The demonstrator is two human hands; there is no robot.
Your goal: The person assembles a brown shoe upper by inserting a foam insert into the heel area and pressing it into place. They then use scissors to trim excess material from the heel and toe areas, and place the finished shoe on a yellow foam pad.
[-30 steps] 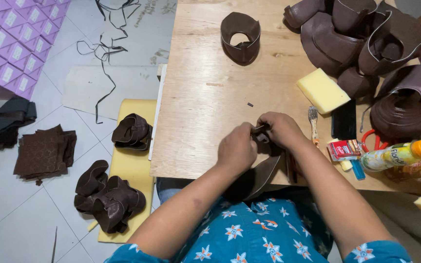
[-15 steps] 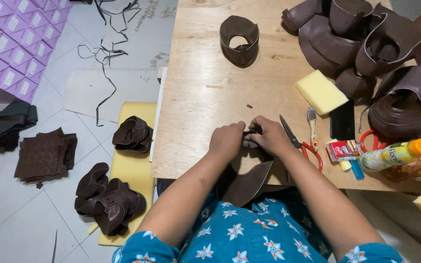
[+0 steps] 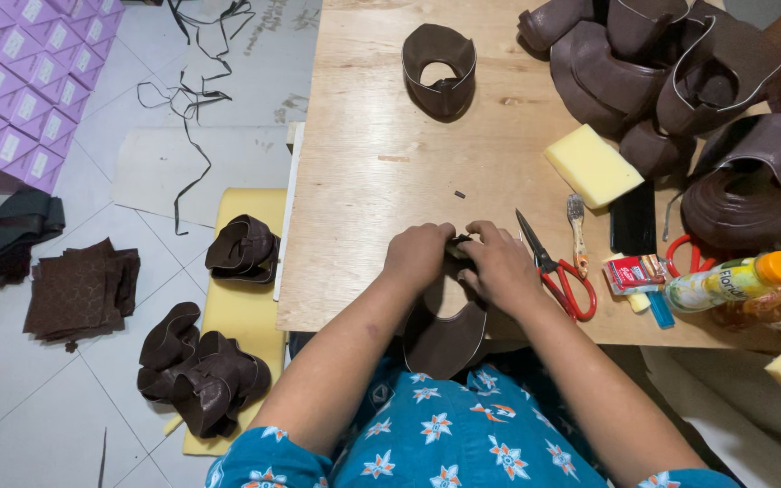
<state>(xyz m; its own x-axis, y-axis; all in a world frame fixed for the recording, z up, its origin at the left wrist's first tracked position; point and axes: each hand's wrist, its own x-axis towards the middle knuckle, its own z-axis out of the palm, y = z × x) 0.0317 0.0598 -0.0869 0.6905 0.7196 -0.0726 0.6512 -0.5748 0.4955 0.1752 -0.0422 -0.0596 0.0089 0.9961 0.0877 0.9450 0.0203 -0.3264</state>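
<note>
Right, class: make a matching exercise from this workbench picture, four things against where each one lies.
Things:
1 scissors
2 yellow sponge
3 purple boxes
4 brown leather piece

Places:
a. floor, far left
b. held in both hands at the table edge
c. table, just right of the right hand
d. table, below the brown pile

Pairs: 1-c, 2-d, 3-a, 4-b

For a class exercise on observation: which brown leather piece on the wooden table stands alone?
The curved brown leather piece at the table's far side; the others sit heaped at the far right.
</note>
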